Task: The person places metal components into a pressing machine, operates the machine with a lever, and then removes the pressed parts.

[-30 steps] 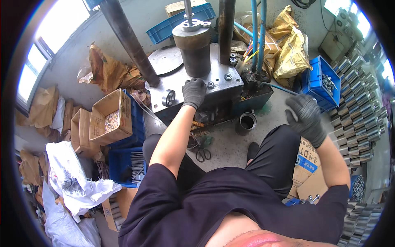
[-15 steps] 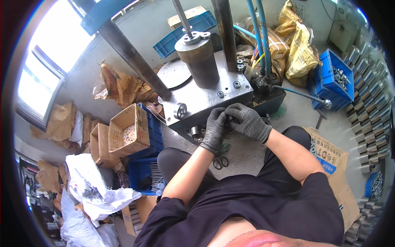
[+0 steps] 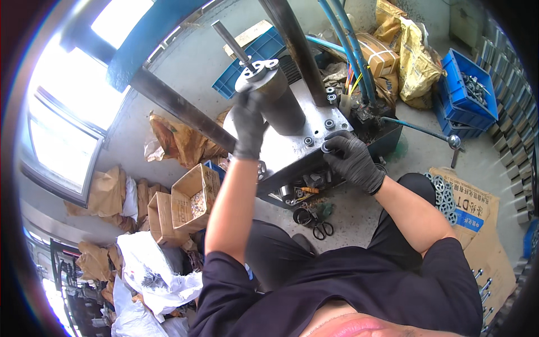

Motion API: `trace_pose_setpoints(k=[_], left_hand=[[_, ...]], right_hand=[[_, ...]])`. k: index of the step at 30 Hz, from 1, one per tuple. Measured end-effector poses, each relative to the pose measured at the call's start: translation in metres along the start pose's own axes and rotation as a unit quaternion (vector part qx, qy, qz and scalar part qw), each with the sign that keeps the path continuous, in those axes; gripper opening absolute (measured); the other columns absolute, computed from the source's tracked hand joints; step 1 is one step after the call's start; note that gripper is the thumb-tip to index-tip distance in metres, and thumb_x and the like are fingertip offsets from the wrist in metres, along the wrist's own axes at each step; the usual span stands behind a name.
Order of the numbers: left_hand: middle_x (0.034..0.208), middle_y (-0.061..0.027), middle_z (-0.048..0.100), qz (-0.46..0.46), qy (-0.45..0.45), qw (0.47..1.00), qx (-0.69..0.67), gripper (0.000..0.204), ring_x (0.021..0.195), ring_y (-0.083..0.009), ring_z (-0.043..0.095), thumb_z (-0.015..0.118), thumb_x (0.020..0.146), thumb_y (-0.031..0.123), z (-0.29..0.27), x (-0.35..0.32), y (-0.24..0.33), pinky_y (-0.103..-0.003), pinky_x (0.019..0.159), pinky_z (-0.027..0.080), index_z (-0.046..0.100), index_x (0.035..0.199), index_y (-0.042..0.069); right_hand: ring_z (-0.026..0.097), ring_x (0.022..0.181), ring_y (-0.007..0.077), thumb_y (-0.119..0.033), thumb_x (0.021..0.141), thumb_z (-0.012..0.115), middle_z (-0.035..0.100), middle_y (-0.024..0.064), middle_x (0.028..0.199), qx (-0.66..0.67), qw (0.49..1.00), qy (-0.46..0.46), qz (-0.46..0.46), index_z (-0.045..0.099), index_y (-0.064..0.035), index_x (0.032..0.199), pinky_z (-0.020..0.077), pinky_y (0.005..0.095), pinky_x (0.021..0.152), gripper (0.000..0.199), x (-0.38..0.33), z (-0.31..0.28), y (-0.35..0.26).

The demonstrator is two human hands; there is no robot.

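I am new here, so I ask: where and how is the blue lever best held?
Probably by the round metal knob at the free end of the blue lever, with the palm coming from the right: the rod sticks out rightward, and its ball should fit a palm.

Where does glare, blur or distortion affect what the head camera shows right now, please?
In the head view, the window is blown out to white, and the steel plate carries bright glare; in the head view, the left hand is smeared, probably by motion, while the right hand looks sharper; the head view's fisheye rim is dark.
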State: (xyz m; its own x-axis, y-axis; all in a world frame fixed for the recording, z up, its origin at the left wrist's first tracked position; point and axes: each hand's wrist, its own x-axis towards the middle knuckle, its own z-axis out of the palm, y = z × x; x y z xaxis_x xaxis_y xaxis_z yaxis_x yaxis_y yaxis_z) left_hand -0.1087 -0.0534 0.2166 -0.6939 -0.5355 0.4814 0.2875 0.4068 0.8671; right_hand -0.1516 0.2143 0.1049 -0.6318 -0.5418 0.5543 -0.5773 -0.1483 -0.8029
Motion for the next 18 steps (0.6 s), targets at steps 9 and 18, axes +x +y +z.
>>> trace_pose_setpoints(k=[9,18], left_hand=[[0.097,-0.0148,0.075,-0.047,0.085,0.992,0.082,0.044,0.087,-0.0237,0.072,0.071,0.099,0.038,0.009,0.161,-0.018,-0.038,0.084,0.057,0.063,0.12,0.0],[0.102,-0.014,0.077,0.0,0.091,0.955,0.281,0.037,0.097,-0.0283,0.076,0.082,0.083,0.014,0.028,0.142,-0.019,-0.039,0.089,0.059,0.067,0.115,0.006]], right_hand=[[0.07,0.096,0.0193,0.004,0.09,0.072,0.065,0.0103,0.115,0.053,0.999,-0.001,0.01,0.068,-0.0025,0.107,0.0587,0.031,0.084,0.018,-0.001,0.014,0.018],[0.07,0.088,0.0197,-0.008,0.09,0.075,0.068,0.01,0.106,0.011,1.0,0.0,0.001,0.071,-0.0046,0.108,0.0582,0.0346,0.08,0.019,0.034,0.012,0.025]])
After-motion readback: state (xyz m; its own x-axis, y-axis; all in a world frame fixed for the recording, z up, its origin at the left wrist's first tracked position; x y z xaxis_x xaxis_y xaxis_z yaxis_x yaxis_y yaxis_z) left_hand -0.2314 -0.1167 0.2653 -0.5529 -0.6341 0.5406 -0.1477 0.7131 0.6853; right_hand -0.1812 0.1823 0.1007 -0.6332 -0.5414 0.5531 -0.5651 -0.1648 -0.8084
